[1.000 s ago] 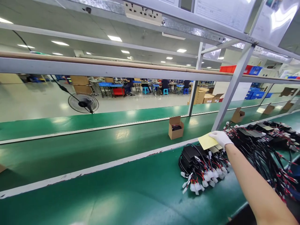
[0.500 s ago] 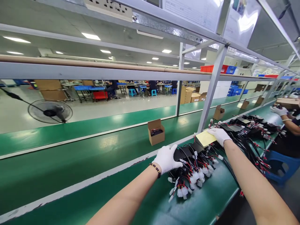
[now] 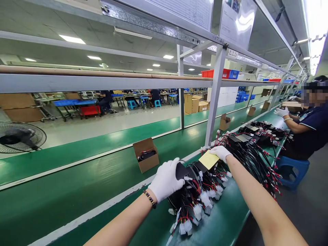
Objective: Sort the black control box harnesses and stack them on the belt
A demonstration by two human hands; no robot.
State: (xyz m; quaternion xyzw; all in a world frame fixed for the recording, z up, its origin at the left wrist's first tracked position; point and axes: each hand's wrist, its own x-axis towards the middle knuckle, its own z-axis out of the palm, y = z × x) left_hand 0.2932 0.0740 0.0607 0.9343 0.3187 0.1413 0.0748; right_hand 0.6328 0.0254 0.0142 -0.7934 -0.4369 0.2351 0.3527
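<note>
My left hand (image 3: 166,180), in a white glove with a beaded bracelet at the wrist, is closed around a black box-shaped module (image 3: 181,171) with wires, at the near left end of a pile. My right hand (image 3: 220,153), also gloved, pinches the edge of a yellow card (image 3: 209,159) lying over the black modules. Below the hands spread black and red wires ending in white plug connectors (image 3: 197,211). How far the left fingers reach under the module is hidden.
An open cardboard box (image 3: 149,162) with a black cabled item stands on the green conveyor belt (image 3: 102,174). Farther right lies another heap of wired black modules (image 3: 246,147). A metal post (image 3: 214,99) rises beyond my right hand. A co-worker (image 3: 304,119) sits at right near a blue stool (image 3: 293,171).
The view has swung right, so everything sits further left. My left hand, earlier spread against the pile, now grips a black module, which looks slightly raised. My right hand stays on the yellow card.
</note>
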